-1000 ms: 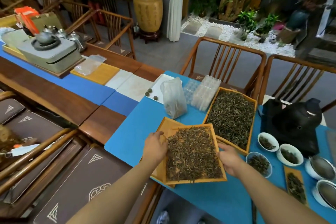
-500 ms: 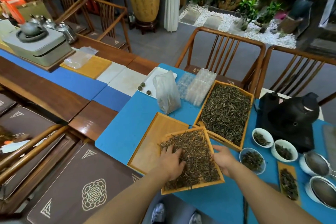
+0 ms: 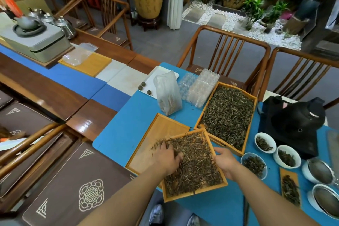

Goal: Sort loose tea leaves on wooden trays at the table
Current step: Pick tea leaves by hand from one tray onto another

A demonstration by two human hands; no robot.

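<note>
While the left hand (image 3: pixel 167 158) lies palm-down in the dark loose tea leaves (image 3: pixel 194 163), fingers bent into the pile at its left side, the right hand (image 3: pixel 226 161) grips the right rim of the shallow light-wood tray holding them (image 3: pixel 194 194), fingers curled round the edge. That tray sits near the front edge of the blue-covered table (image 3: pixel 128 119), overlapping the bare light-wood tray (image 3: pixel 157 134) to its left, with its front corner close to or just past the table edge. A judgement: if the left hand sweeps too hard, leaves could scatter over the rim onto the blue cloth or the floor; some strands already trail over the left rim onto the bare tray. If the right hand lets go, the propped tray could tip or slide off the front edge. The larger wooden tray of greener leaves (image 3: pixel 229 113) just behind could get mixed leaves if strands fly. Compared with a second ago, the held tray has shifted right and nearer, exposing most of the bare tray, and the left hand has moved from the rim into the leaves.
</note>
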